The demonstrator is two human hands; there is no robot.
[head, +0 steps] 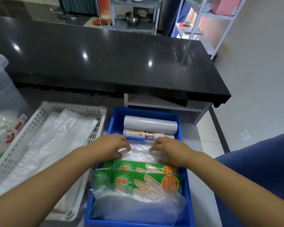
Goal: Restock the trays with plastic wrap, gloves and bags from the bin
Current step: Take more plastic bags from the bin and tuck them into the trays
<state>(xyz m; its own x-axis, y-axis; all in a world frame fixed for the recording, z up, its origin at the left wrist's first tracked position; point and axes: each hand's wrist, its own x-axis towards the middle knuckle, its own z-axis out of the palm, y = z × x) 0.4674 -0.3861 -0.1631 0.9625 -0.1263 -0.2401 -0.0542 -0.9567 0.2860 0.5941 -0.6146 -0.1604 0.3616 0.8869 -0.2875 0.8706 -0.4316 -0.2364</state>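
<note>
- Both hands low in the middle of the blue tray [181, 128]: left hand [111, 145] and right hand [166, 151] apart, fingers curled, each nipping one end of the clear pack [140, 153].
- Clear pack lying between the rolls [150, 124] at the far end and the green glove packs [146, 181] on the near side.
- Probably very light, limp and slick; likely to sag in the middle and slip from a loose pinch.
- Best taken at both ends, as here, or scooped flat from beneath, without stretching the film.
- Little to fear from a drop, but thin film apt to snag on the tray rim.
- Rolls by contrast stiff and round, likely to roll away; better gripped round the middle.
- Impossible to say whether gloves or bags inside the clear pack: no print showing, glare on the film.
- Fingertips tucked under the knuckles, so depth of grip unclear.
- Clear bag [129, 208] at the near end, contents blurred.
- White tray [64, 107] just left, holding white bags [56, 138], near part hidden by the left forearm.
- Bin [0, 89] cut off at the left edge.
</note>
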